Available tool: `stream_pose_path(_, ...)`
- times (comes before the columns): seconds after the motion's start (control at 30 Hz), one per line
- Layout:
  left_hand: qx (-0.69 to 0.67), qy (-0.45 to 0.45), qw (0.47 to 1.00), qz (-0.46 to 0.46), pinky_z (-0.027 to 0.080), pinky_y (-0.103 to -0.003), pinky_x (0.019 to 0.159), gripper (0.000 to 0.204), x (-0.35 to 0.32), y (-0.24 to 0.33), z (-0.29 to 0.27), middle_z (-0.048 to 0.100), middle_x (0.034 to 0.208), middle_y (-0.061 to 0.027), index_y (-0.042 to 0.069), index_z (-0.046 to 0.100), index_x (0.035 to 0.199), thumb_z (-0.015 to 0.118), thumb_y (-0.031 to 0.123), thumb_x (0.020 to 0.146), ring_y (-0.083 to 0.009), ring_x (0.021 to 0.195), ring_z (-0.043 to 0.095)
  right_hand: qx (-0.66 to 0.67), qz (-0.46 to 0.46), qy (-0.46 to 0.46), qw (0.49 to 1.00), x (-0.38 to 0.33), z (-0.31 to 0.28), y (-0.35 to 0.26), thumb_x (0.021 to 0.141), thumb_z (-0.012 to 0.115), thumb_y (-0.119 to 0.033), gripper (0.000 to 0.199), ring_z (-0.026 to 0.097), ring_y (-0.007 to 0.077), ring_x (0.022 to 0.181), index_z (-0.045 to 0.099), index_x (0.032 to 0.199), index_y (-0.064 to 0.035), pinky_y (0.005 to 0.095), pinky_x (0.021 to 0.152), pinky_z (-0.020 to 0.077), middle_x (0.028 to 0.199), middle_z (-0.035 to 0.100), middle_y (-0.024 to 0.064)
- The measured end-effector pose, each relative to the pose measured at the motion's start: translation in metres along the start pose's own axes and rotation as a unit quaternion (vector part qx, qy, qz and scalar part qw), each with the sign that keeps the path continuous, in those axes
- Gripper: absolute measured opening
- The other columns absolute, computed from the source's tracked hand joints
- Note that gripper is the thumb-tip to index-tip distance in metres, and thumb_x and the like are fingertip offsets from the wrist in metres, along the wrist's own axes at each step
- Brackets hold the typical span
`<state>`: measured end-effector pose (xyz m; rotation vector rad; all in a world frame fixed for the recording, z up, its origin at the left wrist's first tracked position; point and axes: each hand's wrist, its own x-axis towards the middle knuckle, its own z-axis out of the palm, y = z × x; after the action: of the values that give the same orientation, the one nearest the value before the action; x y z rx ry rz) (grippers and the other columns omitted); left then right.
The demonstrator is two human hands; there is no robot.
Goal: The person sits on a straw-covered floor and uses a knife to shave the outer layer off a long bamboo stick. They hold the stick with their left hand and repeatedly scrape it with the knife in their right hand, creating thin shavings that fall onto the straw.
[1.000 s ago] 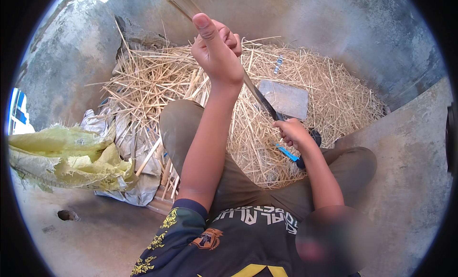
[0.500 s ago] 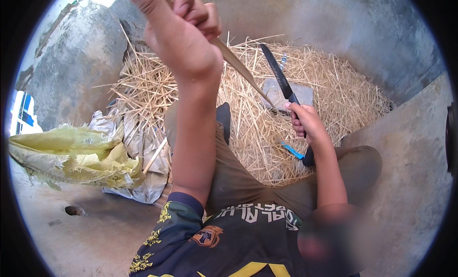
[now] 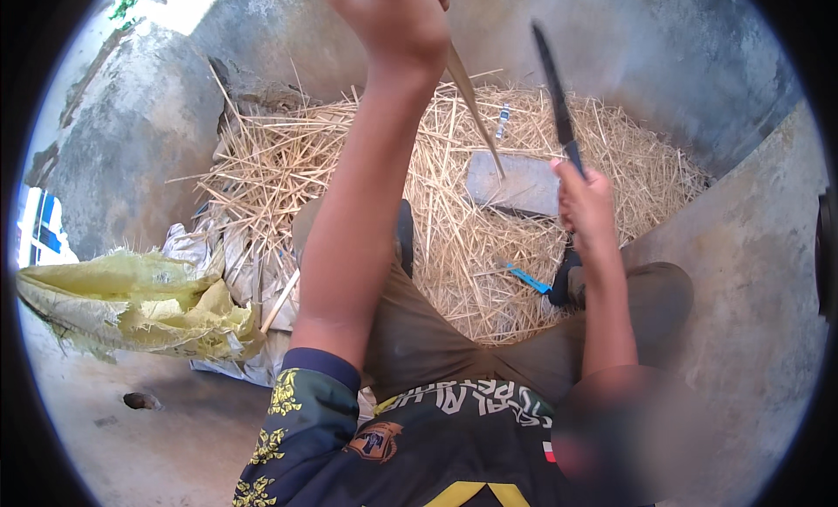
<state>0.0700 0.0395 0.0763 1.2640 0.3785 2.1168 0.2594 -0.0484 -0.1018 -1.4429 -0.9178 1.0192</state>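
Observation:
At the top edge, partly cut off, my left hand (image 3: 397, 23) is closed round the upper part of a long brown strip (image 3: 472, 95), perhaps bamboo. The strip slants down, its lower tip at the grey block (image 3: 513, 180). My right hand (image 3: 587, 202) grips the dark handle of a long black-bladed knife (image 3: 553, 79). Its blade points up and away, to the right of the strip and apart from it. The block lies on the straw-like shavings, left of my right hand.
Pale shavings (image 3: 454, 263) cover the floor up to the concrete wall (image 3: 576, 36). A bright blue tool or strip (image 3: 526, 278) lies near my right foot. Beyond the block is a wristwatch-like object (image 3: 503, 121). A torn yellowish sack (image 3: 131, 302) sits at left.
The knife has lifted, moving right and away from the strip. My left hand has shifted up and right, and the strip stands steeper, its tip on the block.

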Motion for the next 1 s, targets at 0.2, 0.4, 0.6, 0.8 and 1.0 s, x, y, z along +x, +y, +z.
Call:
stream_pose_path(0.2, -0.03, -0.018, 0.999, 0.01, 0.021, -0.024, 0.035, 0.06, 0.028, -0.023, 0.0, 0.026, 0.052, 0.0074, 0.019, 0.029, 0.061, 0.045, 0.066, 0.096, -0.0055, 0.038, 0.027, 0.179, -0.311, 0.073, 0.931, -0.018, 0.008, -0.09, 0.094, 0.062, -0.024, 0.04, 0.034, 0.0042, 0.039, 0.042, 0.06, -0.0142, 0.0227, 0.038, 0.0251, 0.05, 0.039, -0.0065)
stream_pose_path(0.4, -0.066, -0.076, 0.995, -0.028, 0.023, -0.024, 0.036, 0.06, 0.012, -0.026, 0.043, 0.032, 0.05, 0.0064, 0.016, 0.036, 0.058, 0.047, 0.06, 0.098, -0.0052, 0.038, 0.033, -0.255, 0.019, 0.008, 0.967, 0.072, -0.016, 0.166, 0.085, 0.061, -0.023, 0.025, 0.044, 0.0138, 0.04, 0.053, 0.074, -0.0024, 0.0317, 0.036, 0.0316, 0.052, 0.047, 0.0029)
stream_pose_path(0.6, -0.066, -0.057, 0.996, 0.01, 0.023, -0.024, 0.038, 0.059, 0.031, -0.033, 0.04, 0.035, 0.05, 0.0072, 0.017, 0.037, 0.056, 0.048, 0.054, 0.1, -0.0031, 0.04, 0.033, -0.212, 0.131, -0.107, 0.962, 0.032, -0.01, 0.027, 0.083, 0.062, -0.016, 0.022, 0.033, 0.0064, 0.036, 0.048, 0.068, -0.0097, 0.0271, 0.032, 0.0235, 0.05, 0.038, -0.0049)
stream_pose_path(0.8, -0.043, -0.075, 0.995, 0.057, 0.023, -0.025, 0.04, 0.06, 0.022, -0.038, 0.058, 0.033, 0.048, 0.0076, 0.017, 0.038, 0.055, 0.047, 0.055, 0.1, -0.0038, 0.042, 0.032, 0.183, 0.347, -0.248, 0.886, 0.039, -0.009, 0.033, 0.086, 0.059, -0.011, 0.035, 0.029, 0.0024, 0.032, 0.034, 0.063, -0.0186, 0.0208, 0.028, 0.0231, 0.047, 0.035, -0.0089)
stream_pose_path(1.0, -0.001, -0.07, 0.997, 0.024, 0.024, -0.026, 0.042, 0.062, 0.024, -0.04, 0.058, 0.036, 0.05, 0.0064, 0.016, 0.038, 0.054, 0.046, 0.056, 0.1, -0.0052, 0.044, 0.033, 0.145, 0.227, -0.204, 0.941, 0.044, 0.0, -0.001, 0.086, 0.062, -0.016, 0.034, 0.029, 0.003, 0.032, 0.037, 0.062, -0.0184, 0.021, 0.028, 0.0242, 0.046, 0.036, -0.0091)
